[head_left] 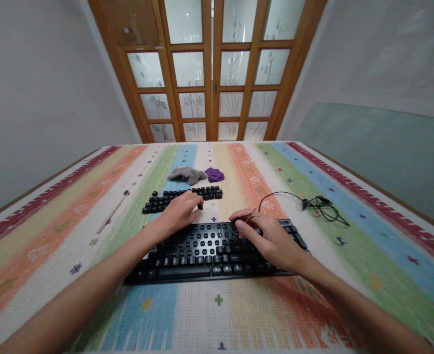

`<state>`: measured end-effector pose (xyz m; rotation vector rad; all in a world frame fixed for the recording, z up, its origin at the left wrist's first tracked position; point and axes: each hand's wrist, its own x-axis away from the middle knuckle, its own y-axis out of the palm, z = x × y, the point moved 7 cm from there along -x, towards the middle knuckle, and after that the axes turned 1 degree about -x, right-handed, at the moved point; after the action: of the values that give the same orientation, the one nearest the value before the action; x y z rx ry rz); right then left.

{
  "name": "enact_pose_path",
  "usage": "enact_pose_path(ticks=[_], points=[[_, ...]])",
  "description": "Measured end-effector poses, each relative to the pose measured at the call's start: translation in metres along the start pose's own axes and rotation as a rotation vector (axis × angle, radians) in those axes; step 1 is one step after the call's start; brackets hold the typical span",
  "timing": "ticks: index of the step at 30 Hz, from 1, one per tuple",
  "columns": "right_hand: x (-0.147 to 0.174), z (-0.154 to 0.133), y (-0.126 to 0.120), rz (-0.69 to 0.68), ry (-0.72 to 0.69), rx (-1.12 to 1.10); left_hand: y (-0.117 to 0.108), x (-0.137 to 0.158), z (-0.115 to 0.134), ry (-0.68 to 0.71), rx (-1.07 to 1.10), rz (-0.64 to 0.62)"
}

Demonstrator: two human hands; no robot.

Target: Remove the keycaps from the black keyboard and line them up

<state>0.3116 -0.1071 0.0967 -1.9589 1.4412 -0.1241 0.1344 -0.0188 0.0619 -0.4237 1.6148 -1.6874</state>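
Note:
A black keyboard (202,242) lies across the cloth before me, many of its upper key positions bare and its lower rows still capped. My left hand (182,210) is just beyond the keyboard's far edge, over the loose keys, its fingers closed on a black keycap (200,206). Rows of loose black keycaps (156,204) lie behind the keyboard. My right hand (263,233) hovers over the keyboard's far right part, thumb and fingers curled together. Something thin and brownish shows at its fingers, too unclear to name.
Behind the keycaps lie a grey cloth (186,174) and a purple cloth (214,174). A thin brush (113,211) rests at the left. The keyboard's black cable (322,205) is bundled at the right. A striped tablecloth (219,314) covers the table.

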Motion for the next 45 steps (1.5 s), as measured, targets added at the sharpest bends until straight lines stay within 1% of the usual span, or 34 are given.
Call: enact_pose_path(ticks=[5, 9, 13, 19, 25, 30, 36, 41, 45], points=[[0.002, 0.001, -0.001, 0.003, -0.004, -0.01, 0.008, -0.009, -0.007, 0.001, -0.063, -0.033], [0.003, 0.001, -0.001, 0.001, -0.007, -0.015, 0.012, -0.011, -0.011, 0.019, -0.078, -0.018], [0.003, 0.0, -0.001, 0.0, -0.002, -0.013, 0.011, -0.012, -0.013, 0.023, -0.074, 0.02], [0.004, -0.001, -0.001, -0.004, -0.005, -0.014, 0.011, -0.013, -0.016, 0.014, -0.054, 0.043], [0.004, -0.001, -0.001, -0.008, -0.009, -0.026, 0.013, -0.014, -0.018, 0.018, -0.136, 0.033], [0.004, -0.001, 0.001, -0.013, -0.006, -0.032, 0.012, -0.015, -0.018, 0.014, -0.122, 0.045], [0.005, -0.002, 0.0, -0.026, -0.002, -0.026, 0.003, -0.005, -0.026, -0.009, -0.136, 0.064], [0.006, -0.003, 0.0, -0.067, -0.012, 0.004, -0.007, 0.011, -0.045, -0.034, -0.165, 0.067], [0.008, -0.003, 0.0, -0.097, -0.008, 0.028, -0.007, 0.02, -0.057, -0.041, -0.195, 0.04]])
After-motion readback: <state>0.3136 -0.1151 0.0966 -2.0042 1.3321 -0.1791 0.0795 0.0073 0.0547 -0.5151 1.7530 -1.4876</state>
